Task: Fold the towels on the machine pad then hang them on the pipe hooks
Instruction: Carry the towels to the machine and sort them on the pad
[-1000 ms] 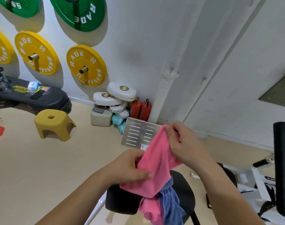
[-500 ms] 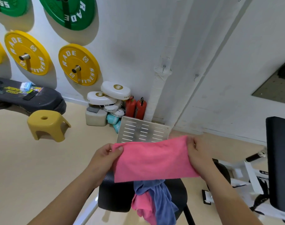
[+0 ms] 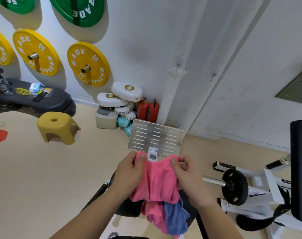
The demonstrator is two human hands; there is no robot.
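Loosely rumpled pink towel, slack-centred

wall: white, scuffed | upper left: green plates and yellow RADE FITNESS plates on wall pegs | floor: beige, matte | left: yellow plastic stool, black step platform behind it | wall base, centre: two red fire extinguishers beside stacked white pads | light: soft, even

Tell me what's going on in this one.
A person holds a pink towel up by its top edge, left hand and right hand each pinching a corner. Below it, a second pink towel and a blue towel lie heaped on the black pad. Nothing hangs on the pipe hooks yet.
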